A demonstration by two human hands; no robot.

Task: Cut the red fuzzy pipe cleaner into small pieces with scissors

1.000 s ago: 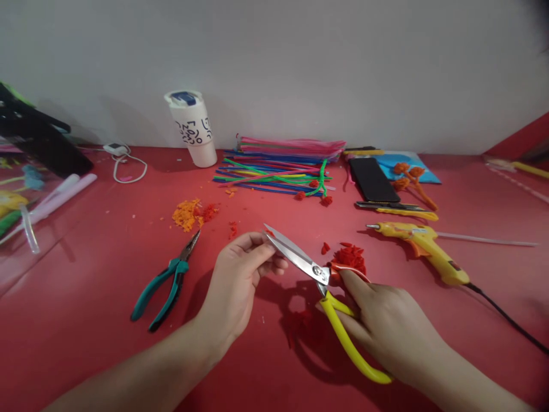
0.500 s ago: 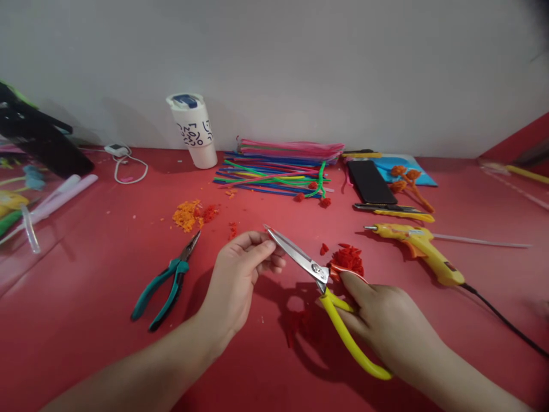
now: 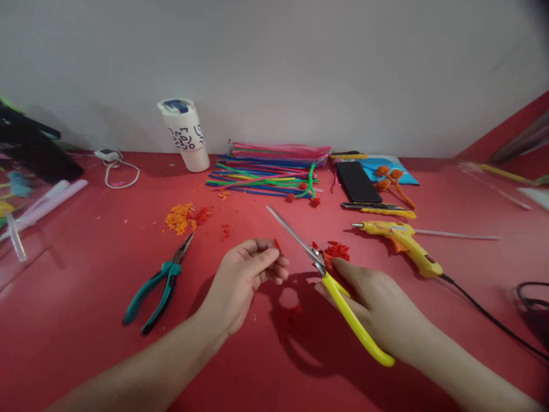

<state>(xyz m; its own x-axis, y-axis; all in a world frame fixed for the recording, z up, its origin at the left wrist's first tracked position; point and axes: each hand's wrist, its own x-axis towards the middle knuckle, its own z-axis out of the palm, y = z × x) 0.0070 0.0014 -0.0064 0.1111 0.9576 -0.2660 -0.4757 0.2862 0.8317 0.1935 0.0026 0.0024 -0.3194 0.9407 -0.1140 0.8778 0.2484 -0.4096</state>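
Between the thumb and fingertips of my left hand is a small pointed red piece, like a snippet of fuzzy pipe cleaner. My right hand grips scissors with yellow handles, their blades tilted up and to the left, apart from the red piece. Just behind the scissors' pivot lies a pile of similar red pieces, partly hidden by my right hand. More red bits lie in the shadow below the hands. Left of my left hand rest teal-handled pliers.
Orange clippings lie beyond the pliers. Pipe cleaners are stacked near the wall, beside a white tumbler. At right are a black phone, a yellow cutter knife and a yellow glue gun with a cord.
The scissors have drawn away to the right from my left fingertips, leaving the red piece pinched there in plain sight. The view has shifted slightly.
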